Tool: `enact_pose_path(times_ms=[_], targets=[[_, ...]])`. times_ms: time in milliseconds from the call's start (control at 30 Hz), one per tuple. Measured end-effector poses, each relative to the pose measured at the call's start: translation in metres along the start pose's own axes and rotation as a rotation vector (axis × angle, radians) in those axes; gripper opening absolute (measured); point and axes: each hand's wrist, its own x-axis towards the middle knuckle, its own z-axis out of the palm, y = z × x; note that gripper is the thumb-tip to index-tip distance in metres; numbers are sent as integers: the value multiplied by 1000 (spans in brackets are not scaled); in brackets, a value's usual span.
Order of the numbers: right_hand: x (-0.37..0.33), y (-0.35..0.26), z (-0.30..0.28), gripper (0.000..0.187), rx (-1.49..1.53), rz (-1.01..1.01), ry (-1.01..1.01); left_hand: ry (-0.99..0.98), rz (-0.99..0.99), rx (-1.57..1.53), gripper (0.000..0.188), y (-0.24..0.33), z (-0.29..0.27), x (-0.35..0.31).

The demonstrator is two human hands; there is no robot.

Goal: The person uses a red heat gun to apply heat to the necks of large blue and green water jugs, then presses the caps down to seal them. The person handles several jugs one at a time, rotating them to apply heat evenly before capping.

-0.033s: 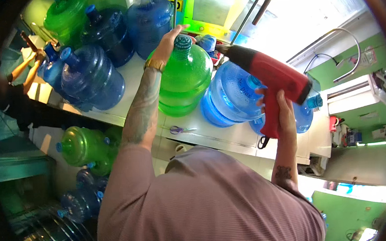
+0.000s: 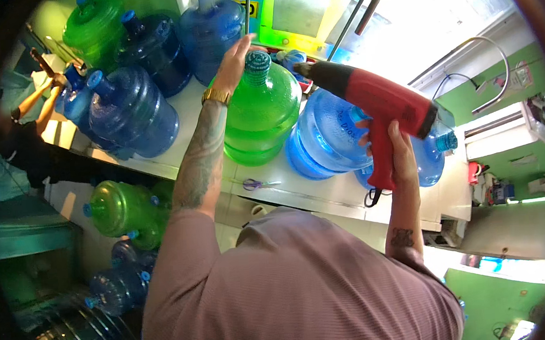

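Note:
My right hand (image 2: pixel 401 161) is wrapped round the handle of a red heat gun (image 2: pixel 391 98). Its dark nozzle points left, at the capped neck of a green water jug (image 2: pixel 262 114) standing upright on the counter. A printed wrap or seal (image 2: pixel 257 62) covers the jug's cap. Just left of that neck is my left hand (image 2: pixel 232 68), fingers stretched out and holding nothing; whether it touches the jug I cannot tell. A large blue jug (image 2: pixel 324 138) stands right of the green one, partly behind the heat gun. A further blue jug (image 2: pixel 433 162) shows beyond my right hand.
Several blue and green jugs, among them a blue one (image 2: pixel 133 113), crowd the counter's left side. Purple-handled scissors (image 2: pixel 252 184) lie near the counter's front edge. More jugs, including a green one (image 2: pixel 123 205), lie lower left. Another person's arm (image 2: pixel 40 104) shows far left.
The heat gun's nozzle has shifted slightly left, toward the green jug's neck. My left hand has moved slightly left, and its fingers look drawn back a little from above the cap.

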Motion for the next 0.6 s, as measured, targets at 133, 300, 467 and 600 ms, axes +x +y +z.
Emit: enact_pose_path(times_ms=[133,300,467,600], targets=[[23,-15,17,66,62,-37,-114,502,51,258,61,33,-19,-25],[32,-14,19,70,61,-21,-192,599,284,225,54,39,-5,-23],[-21,-9,-27,81,-3,0,-171,361,102,348,37,14,43,-7],[-103,-25,-72,88,-118,-31,132,445,160,119,26,2,53,-3]])
